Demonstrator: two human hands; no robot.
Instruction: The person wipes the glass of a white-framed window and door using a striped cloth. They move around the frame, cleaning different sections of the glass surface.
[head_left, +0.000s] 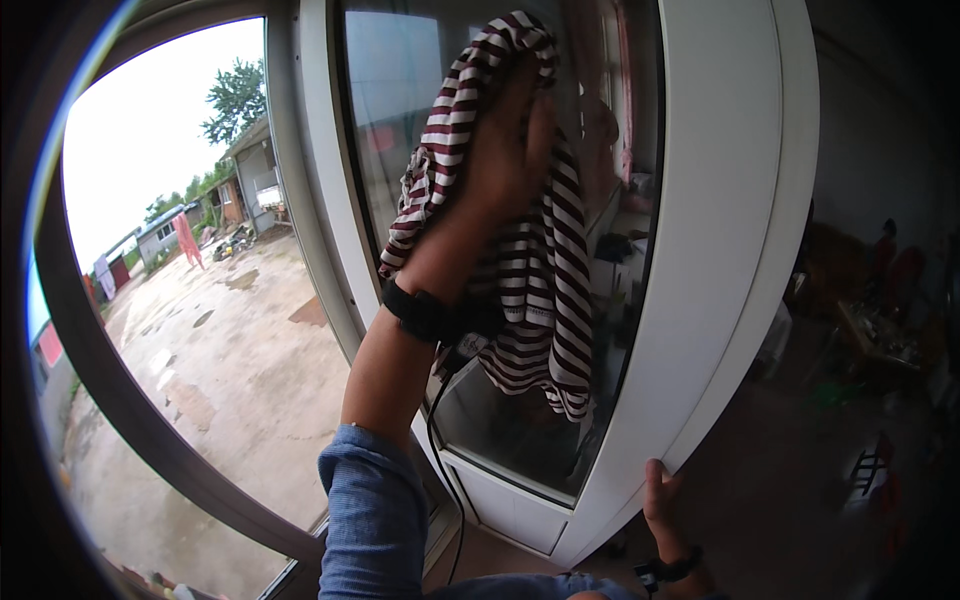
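Note:
My left hand (502, 161) is raised against the glass pane (525, 442) of a white-framed door, slightly blurred. It holds a maroon-and-white striped cloth (574, 330), apparently a garment, which wraps over the fingertips and hangs down on both sides of the wrist. The cloth hides the fingertips. At the lower right, my right hand (660, 491) grips the outer edge of the white door frame (720, 187), thumb on the near face and the other fingers mostly hidden. Both wrists wear black straps with small devices; a black cable (450, 480) runs down from the left one.
Left of the door, a dark-framed window (172, 480) looks onto a concrete yard (247, 375) with low buildings and hanging laundry. A white lower panel (510, 510) lies beneath the glass. The dim room at right holds scattered objects, including a cluttered table (877, 337).

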